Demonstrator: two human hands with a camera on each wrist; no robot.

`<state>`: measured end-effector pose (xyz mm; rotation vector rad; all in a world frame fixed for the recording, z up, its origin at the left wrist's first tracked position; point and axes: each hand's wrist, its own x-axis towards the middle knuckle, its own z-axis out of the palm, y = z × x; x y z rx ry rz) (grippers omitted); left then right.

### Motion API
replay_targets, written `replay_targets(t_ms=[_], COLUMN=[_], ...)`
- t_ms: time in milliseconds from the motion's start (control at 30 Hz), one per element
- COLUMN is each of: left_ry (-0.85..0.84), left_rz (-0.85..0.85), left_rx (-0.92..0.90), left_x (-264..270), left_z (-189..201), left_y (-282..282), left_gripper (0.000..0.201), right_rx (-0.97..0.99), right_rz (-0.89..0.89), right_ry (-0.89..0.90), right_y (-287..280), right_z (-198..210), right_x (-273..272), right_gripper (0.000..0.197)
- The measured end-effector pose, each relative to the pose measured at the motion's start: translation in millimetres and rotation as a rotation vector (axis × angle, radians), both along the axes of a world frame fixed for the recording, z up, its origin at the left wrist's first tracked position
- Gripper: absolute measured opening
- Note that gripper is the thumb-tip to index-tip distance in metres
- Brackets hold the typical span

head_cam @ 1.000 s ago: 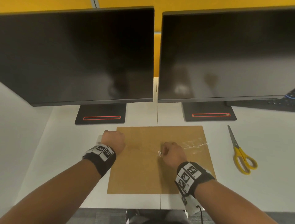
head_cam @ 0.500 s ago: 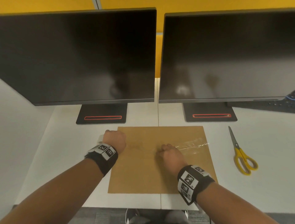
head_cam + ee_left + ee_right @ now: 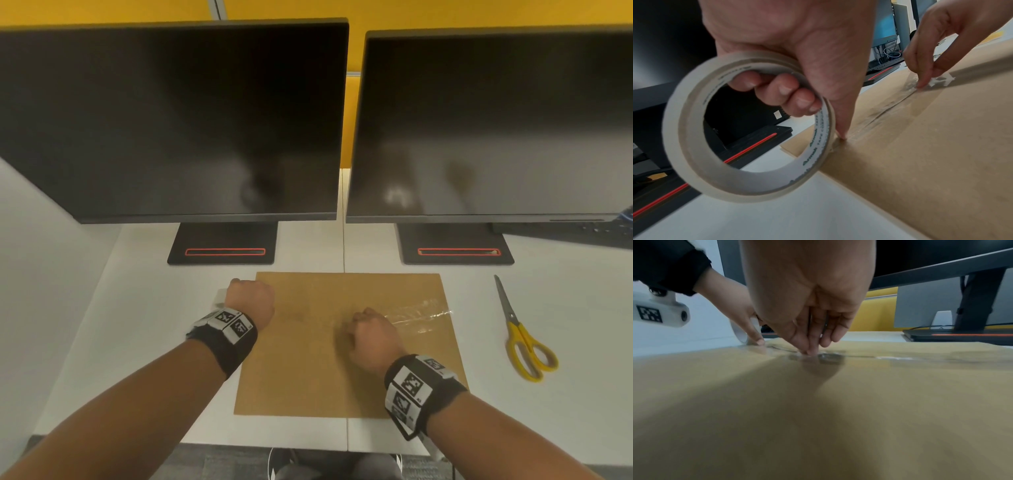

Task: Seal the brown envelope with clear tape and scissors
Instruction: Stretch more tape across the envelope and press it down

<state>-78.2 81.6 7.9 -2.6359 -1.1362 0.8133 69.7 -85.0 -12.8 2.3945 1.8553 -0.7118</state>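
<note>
Nearest the viewer, at the front of the white table [image 3: 565, 394], lies the brown envelope [image 3: 308, 377], flat, with both hands working along a line across its upper half. Right hand [image 3: 373, 337]: fingers [image 3: 807, 344] extended downward and bunched, tips pressing the clear tape strip [image 3: 419, 313] onto the paper, presumably to bond it over the flap seam; it grips nothing. The laid strip is wrinkled and glossy toward the right edge of the envelope. Left hand [image 3: 251, 301]: at the left edge of the envelope, fingers [image 3: 785, 91] curled through the core of the tape roll [image 3: 748, 126], holding it on edge, while the thumb pins the strip to the paper just beside the roll. This grip likely keeps the tape taut and anchored so that the strip can be smoothed, then severed at the roll.

Farther right, well apart from the envelope, the yellow-handled scissors [image 3: 524, 342] lie untouched on the table, blades pointing away; the cut appears not yet made. Beyond stand two dark monitors [image 3: 178, 120] on black bases.

Obscured: in the head view the roll is almost wholly hidden behind the left hand. The flap edge under the tape is hard to trace, and whether the strip covers the seam fully cannot be determined.
</note>
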Motion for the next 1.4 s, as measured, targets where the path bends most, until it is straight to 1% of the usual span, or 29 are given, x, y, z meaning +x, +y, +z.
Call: replay_targets(t_ms=[67,167,267,500,667,800,900,967,1067,1200,1300,1400], left_ry=[0.004,0.004,0.009,0.000,-0.057,-0.090,-0.145,-0.159,-0.112,-0.023,0.054,0.098], left_rz=[0.002,-0.001,-0.003,-0.003,0.010,0.055,0.096,0.108,0.090,0.122,0.100,0.132], left_rx=[-0.001,-0.003,-0.004,-0.037,-0.115,-0.196,-0.230,-0.220,-0.139,-0.104,-0.094,-0.110], left_x=[0.7,1.1,0.8,-1.8,-16.4,-28.7,-34.8,-34.8,-32.6,-28.5,-24.5,-24.5], left_z=[0.4,1.1,2.4,3.9,15.5,24.6,25.0,25.1,28.4,26.0,20.1,16.8], left_y=[0.0,-0.3,-0.7,1.2,13.8,25.2,28.9,27.3,26.4,22.1,19.1,21.6], left_gripper=[0.025,0.025,0.024,0.028,0.044,0.044,0.047,0.048,0.042,0.032,0.034,0.034], right_rx=[-0.015,-0.056,-0.109,-0.127,-0.205,-0.308,-0.339,-0.355,-0.358,-0.346,-0.340,-0.344], right_rz=[0.018,0.079,0.129,0.107,0.135,0.146,0.124,0.114,0.092,0.078,0.078,0.090], right_ry=[0.013,0.118,0.161,0.189,0.176,0.144,0.144,0.148,0.154,0.160,0.151,0.131], right_y=[8.0,17.7,25.1,25.0,31.4,41.3,44.5,45.4,45.1,45.6,46.3,47.6], right_z=[3.7,1.6,-0.3,-2.4,2.9,4.1,4.8,5.0,4.8,6.2,6.7,4.6], right_x=[-6.6,-17.8,-26.9,-29.5,-31.4,-34.1,-35.7,-36.5,-37.4,-37.5,-39.7,-41.6], right_gripper=[0.036,0.048,0.058,0.068,0.083,0.086,0.086,0.086,0.086,0.083,0.083,0.087])
